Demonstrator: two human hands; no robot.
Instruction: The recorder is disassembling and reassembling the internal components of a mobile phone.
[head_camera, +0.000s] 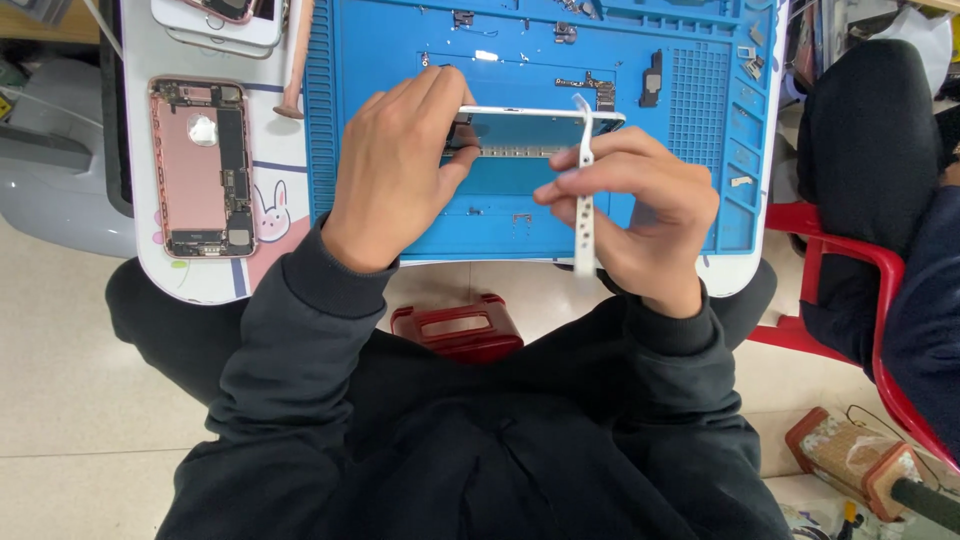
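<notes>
Blue mat: a silicone repair mat (400, 60) is spread over the white table (215, 285) in the upper half of the frame, with small screws and loose parts scattered on it.
Phone frame: a white phone frame (545, 114) is held on edge above the mat's centre.
Left hand: the left hand (395, 170) is closed on the frame's left end, thumb below and fingers over the top edge.
Right hand: the right hand (640, 205) is pinched on a white pry tool (585, 190), whose tip is set at the frame's right end.
Opened phone: a pink opened phone (203, 167) is laid at the upper left, well apart.
Risk: the tool could slip or the thin frame be bent if leverage is forced at that corner; loose parts below could be knocked off the mat.
</notes>
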